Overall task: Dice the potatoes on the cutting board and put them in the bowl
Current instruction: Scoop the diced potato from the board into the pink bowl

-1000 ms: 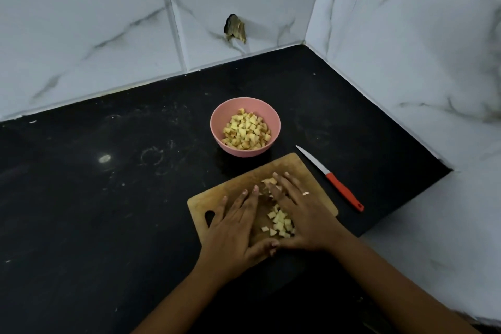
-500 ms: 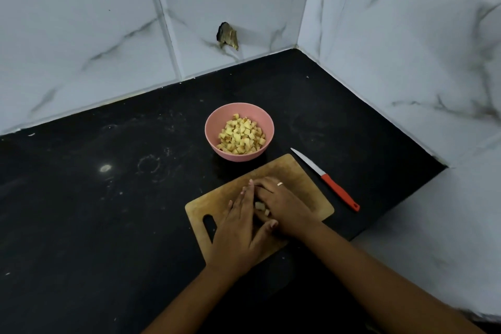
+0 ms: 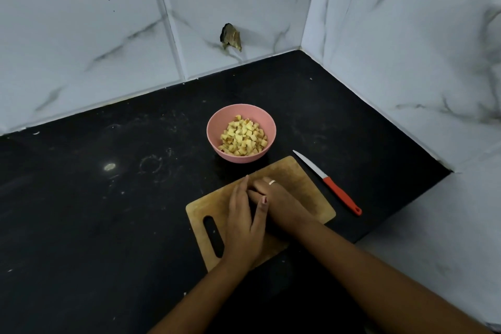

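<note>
Left hand: my left hand stands on its edge on the cutting board, fingers straight and together, pointing to 12 o'clock, thumb lying across onto the other hand.
Right hand: my right hand comes in from 4 o'clock and is cupped against the left, a ring on one finger. Its fingertips are tucked out of sight, so I cannot tell whether they grip anything.
Between my palms: hidden from me.
Diced potatoes: the diced potatoes are heaped in the pink bowl, which stands just off the board at 12 o'clock.
Knife: the knife lies on the black counter just beside the board at 3 o'clock, blade tip towards 11, red handle towards 5.
Board handle slot: at 8 o'clock of my hands.
</note>
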Motion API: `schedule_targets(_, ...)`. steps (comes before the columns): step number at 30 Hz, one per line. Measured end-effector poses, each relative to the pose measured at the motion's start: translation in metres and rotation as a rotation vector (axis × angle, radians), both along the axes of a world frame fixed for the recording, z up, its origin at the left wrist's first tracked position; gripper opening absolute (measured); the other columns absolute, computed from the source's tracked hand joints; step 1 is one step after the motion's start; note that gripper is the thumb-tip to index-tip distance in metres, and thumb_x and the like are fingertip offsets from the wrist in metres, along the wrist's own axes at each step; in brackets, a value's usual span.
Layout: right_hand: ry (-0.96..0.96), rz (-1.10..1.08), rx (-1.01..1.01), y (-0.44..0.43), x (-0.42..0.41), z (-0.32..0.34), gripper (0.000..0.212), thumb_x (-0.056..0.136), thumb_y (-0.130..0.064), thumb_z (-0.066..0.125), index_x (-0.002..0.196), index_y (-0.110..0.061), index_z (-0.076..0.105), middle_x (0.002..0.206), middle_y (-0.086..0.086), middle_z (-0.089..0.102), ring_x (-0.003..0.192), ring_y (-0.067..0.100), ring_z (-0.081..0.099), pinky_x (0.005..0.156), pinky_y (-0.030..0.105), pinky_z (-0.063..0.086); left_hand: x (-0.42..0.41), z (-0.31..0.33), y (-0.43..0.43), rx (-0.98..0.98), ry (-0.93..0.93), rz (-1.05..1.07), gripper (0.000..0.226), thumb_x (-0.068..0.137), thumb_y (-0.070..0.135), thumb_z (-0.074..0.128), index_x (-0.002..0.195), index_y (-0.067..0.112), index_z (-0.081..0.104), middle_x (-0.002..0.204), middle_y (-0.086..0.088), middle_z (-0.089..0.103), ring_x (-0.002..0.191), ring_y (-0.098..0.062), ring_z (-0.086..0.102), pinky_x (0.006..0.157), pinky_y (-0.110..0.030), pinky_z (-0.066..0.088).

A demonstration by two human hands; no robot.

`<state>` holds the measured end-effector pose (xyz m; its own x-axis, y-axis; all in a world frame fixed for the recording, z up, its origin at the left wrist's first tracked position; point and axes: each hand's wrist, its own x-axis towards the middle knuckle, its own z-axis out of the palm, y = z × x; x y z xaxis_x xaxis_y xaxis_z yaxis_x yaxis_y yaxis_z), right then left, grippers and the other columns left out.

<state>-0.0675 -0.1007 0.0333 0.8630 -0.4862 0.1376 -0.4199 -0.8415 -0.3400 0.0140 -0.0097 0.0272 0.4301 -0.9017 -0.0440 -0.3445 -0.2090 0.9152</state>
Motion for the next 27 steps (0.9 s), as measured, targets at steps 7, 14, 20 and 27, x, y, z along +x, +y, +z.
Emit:
schedule_targets(7, -0.037, 0.105, -0.174, -0.012, 0.009, -0.004, 0.026, 0.076, -0.011, 0.077, 0.101, -0.006, 0.07, 0.091, 0.009, 0.072, 0.068, 0.017, 0.065, 0.053, 0.024, 0.051, 0.012, 0.017, -0.01, -0.085, 0.265, 0.134, 0.031, 0.099, 0.033, 0.038, 0.124, 0.027, 0.056, 0.122, 0.014, 0.06, 0.113, 0.005, 0.052, 0.098, -0.018, 0.043)
schedule_targets(14, -0.504, -0.426, 0.462, -0.016, 0.031, 0.034, 0.031, 0.1, -0.022, 0.049, 0.073, -0.01, 0.06, 0.065, -0.003, 0.055, 0.057, 0.005, 0.05, 0.053, 0.017, 0.04, 0.033, 0.057, -0.032, -0.203, 0.768, 0.404, 0.032, 0.103, 0.028, 0.034, 0.112, 0.015, 0.062, 0.107, -0.005, 0.07, 0.102, -0.015, 0.066, 0.089, -0.028, 0.052)
schedule_targets(20, -0.979, -0.785, 0.927, -0.076, 0.078, 0.091, 0.034, 0.096, -0.027, 0.054, 0.065, -0.014, 0.054, 0.059, -0.001, 0.053, 0.052, 0.01, 0.053, 0.049, 0.024, 0.046, 0.062, 0.082, -0.066, -0.271, 0.956, 0.456, 0.036, 0.103, 0.033, 0.036, 0.115, 0.01, 0.061, 0.107, -0.008, 0.07, 0.098, -0.02, 0.068, 0.089, -0.033, 0.053)
schedule_targets(27, -0.457, -0.639, 0.691, -0.11, 0.102, 0.069, 0.031, 0.088, -0.036, 0.065, 0.071, -0.01, 0.068, 0.069, 0.0, 0.065, 0.07, 0.012, 0.062, 0.068, 0.027, 0.05, 0.079, 0.088, -0.089, -0.253, 0.962, 0.479, 0.035, 0.103, 0.033, 0.035, 0.106, 0.012, 0.063, 0.101, -0.008, 0.071, 0.091, -0.019, 0.069, 0.083, -0.031, 0.055)
